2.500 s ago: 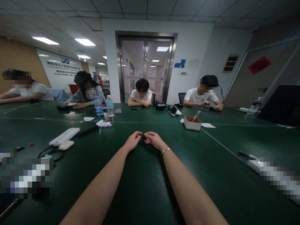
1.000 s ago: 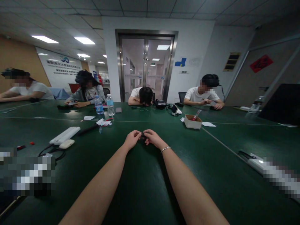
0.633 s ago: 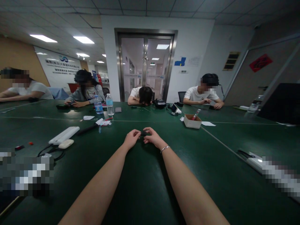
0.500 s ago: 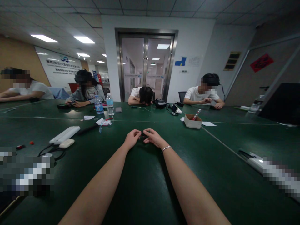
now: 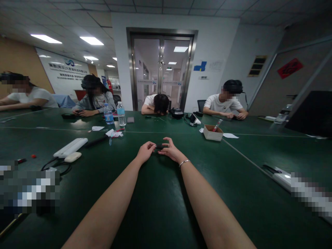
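Out in front of me, over the green table [image 5: 160, 193], a small dark elongated object [image 5: 159, 147] spans the gap between my hands. It is too small and dim to name. My left hand [image 5: 146, 151] is closed, thumb and fingertips pinching its left end. My right hand [image 5: 171, 150], with a silver bracelet at the wrist, is open around the other end. Its index finger is raised and curved, and the thumb is apart below. Whether a right fingertip touches the object I cannot tell.
To the left lie a white power strip [image 5: 70, 148], a white rounded case [image 5: 73, 157] and cables. Beyond are two water bottles [image 5: 121, 114] and paper scraps [image 5: 114, 133]. A small open box [image 5: 212, 132] stands ahead right. Several people sit across the table.
My right hand's fingers have spread apart and the index finger has lifted, so more of the dark object shows. My left hand keeps its pinch. The view has tilted slightly.
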The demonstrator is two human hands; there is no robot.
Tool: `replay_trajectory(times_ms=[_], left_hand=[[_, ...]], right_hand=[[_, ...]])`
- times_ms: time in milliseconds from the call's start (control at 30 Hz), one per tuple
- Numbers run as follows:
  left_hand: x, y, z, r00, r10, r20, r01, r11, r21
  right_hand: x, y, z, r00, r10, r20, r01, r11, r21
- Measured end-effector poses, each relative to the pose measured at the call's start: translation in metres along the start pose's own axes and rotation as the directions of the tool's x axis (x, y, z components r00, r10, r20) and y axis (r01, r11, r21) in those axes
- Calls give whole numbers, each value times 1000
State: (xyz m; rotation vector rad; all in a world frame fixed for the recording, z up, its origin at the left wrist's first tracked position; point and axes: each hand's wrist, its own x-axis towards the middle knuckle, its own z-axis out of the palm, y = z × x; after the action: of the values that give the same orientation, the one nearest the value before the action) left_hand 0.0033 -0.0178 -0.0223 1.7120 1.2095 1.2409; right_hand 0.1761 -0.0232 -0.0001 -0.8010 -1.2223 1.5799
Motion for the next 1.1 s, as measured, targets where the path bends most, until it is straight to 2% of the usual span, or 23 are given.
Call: replay_trajectory(times_ms=[133,300,467,600,667,767,933,1033,1100], left_hand=[[-1,0,1,1000,1,-3,-1,1000,-15],[-2,4,0,1000,7,1,-7,1000,-22],[-1,2,0,1000,5,-2,-5,1000,-14],[0,-1,1,1000,16,-11,-17,1000,-5],[0,-2,1,1000,17,-14,-17,1000,-17],[1,-3,2,1000,22,-16,-22,999,-31],[1,-2,1,1000,11,-13,-11,999,-34],[0,1,1,1000,6,-9,-6,999,-33],[-1,3,1,1000,5,-7,-5,1000,-31]], right_hand=[[1,1,0,996,90,0,-90,996,-27],[4,4,0,1000,-10,-17,9,998,-59],[5,3,0,995,80,-55,-85,993,-80],[4,1,1,1000,1,-11,-2,996,-92],[3,1,1,1000,22,8,-21,998,-61],[3,1,1,997,77,-26,-79,994,-79],[3,2,2,1000,-24,-15,21,991,-133],[4,3,2,999,43,-30,-47,987,-152],[4,4,1,999,38,-35,-44,983,-177]])
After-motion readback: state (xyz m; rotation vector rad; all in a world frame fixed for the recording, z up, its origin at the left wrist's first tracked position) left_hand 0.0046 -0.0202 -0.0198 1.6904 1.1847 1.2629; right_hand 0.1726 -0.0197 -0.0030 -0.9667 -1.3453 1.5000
